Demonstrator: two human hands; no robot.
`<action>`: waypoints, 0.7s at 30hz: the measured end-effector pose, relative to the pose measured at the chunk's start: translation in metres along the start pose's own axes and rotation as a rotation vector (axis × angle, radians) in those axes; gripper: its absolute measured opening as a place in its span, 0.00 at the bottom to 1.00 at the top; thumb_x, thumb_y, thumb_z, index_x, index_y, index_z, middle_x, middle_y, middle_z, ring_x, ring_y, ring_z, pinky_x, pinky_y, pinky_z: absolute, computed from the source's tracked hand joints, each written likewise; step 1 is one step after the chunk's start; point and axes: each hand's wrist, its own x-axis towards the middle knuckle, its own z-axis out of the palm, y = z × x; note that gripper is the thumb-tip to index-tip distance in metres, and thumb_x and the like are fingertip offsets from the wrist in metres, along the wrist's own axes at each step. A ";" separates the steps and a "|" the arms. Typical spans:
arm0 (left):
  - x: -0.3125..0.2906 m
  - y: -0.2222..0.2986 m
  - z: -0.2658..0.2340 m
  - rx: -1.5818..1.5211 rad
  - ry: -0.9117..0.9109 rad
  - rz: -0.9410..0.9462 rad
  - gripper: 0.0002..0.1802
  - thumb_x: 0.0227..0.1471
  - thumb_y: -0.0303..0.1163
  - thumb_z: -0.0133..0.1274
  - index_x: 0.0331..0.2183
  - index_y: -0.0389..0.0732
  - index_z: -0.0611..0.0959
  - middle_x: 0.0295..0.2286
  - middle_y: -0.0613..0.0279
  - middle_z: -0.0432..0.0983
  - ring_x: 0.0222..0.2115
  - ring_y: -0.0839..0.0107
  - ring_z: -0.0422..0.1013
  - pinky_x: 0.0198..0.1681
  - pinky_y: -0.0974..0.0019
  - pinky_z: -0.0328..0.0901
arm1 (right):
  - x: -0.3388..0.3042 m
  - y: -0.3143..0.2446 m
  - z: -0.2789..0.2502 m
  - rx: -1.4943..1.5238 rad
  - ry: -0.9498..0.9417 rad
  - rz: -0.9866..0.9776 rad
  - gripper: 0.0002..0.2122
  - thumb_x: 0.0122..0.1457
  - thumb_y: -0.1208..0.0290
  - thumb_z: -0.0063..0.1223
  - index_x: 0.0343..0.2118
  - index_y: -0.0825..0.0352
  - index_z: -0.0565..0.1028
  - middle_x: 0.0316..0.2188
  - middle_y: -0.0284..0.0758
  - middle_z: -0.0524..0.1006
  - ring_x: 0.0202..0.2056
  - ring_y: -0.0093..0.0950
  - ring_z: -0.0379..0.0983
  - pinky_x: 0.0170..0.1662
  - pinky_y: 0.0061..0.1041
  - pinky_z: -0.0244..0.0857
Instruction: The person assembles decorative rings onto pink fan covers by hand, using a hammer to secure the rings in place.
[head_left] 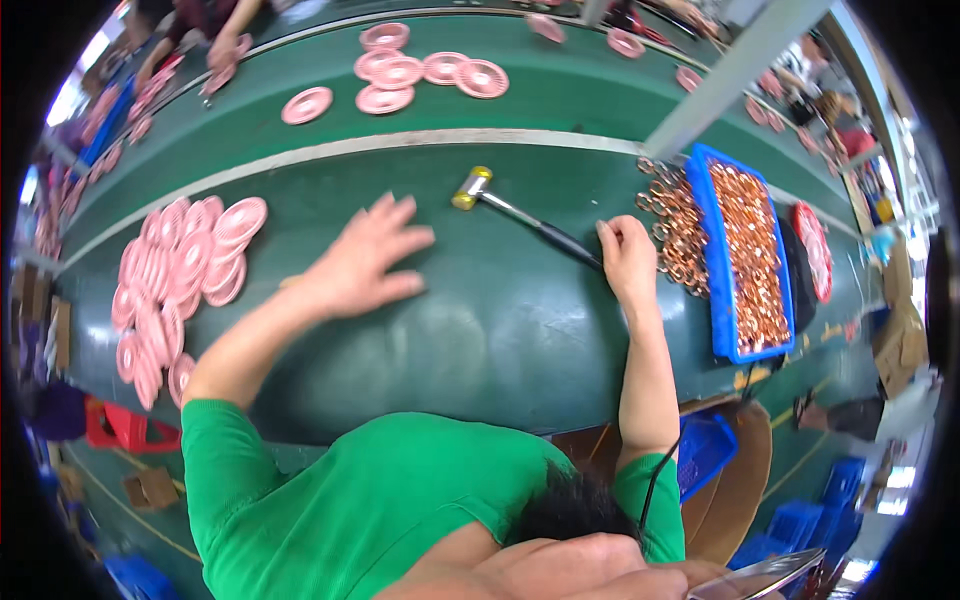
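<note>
My left hand (365, 262) hovers over or rests on the green table with fingers spread, holding nothing; I cannot tell whether it touches the surface. A pile of pink slotted discs (165, 265) lies to its left. My right hand (629, 258) is closed in a pinch beside loose copper-coloured rings (680, 235). Whatever its fingertips hold, if anything, is too small to make out. Between the hands lies a mallet (525, 218) with yellow faces, a metal head and a dark grip, whose handle end reaches close to my right hand.
A blue tray (717, 270) full of copper-coloured rings stands at the right. Beyond a pale rail (330, 150), more pink discs (397, 72) lie on a green belt. A grey post (735, 75) rises at the far right. Another person's hand (222, 50) works at the far left.
</note>
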 end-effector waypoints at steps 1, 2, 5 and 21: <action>-0.025 0.020 -0.003 -0.057 -0.061 0.004 0.32 0.49 0.46 0.58 0.54 0.46 0.71 0.60 0.42 0.52 0.62 0.41 0.45 0.62 0.40 0.45 | -0.002 -0.007 -0.001 0.009 -0.004 -0.022 0.09 0.58 0.66 0.53 0.28 0.67 0.72 0.25 0.42 0.74 0.29 0.43 0.72 0.34 0.38 0.65; -0.047 0.035 -0.002 -0.098 -0.090 -0.007 0.32 0.50 0.45 0.57 0.55 0.46 0.70 0.60 0.42 0.52 0.62 0.42 0.45 0.62 0.41 0.45 | -0.003 -0.008 -0.001 -0.006 0.001 -0.040 0.09 0.58 0.66 0.52 0.28 0.67 0.72 0.25 0.42 0.74 0.30 0.44 0.72 0.34 0.39 0.65; -0.103 0.061 0.003 -0.254 -0.085 -0.196 0.29 0.51 0.43 0.56 0.54 0.46 0.72 0.59 0.43 0.55 0.62 0.46 0.47 0.63 0.48 0.46 | 0.005 -0.002 0.005 -0.093 0.008 -0.025 0.12 0.61 0.63 0.48 0.28 0.67 0.74 0.27 0.45 0.76 0.32 0.46 0.73 0.36 0.42 0.66; -0.149 0.080 0.026 -0.420 0.365 -0.422 0.24 0.51 0.34 0.57 0.50 0.38 0.75 0.51 0.46 0.69 0.55 0.52 0.63 0.56 0.56 0.59 | 0.008 0.018 0.007 -0.291 -0.047 -0.155 0.12 0.59 0.63 0.51 0.26 0.68 0.73 0.25 0.45 0.76 0.30 0.44 0.73 0.34 0.42 0.66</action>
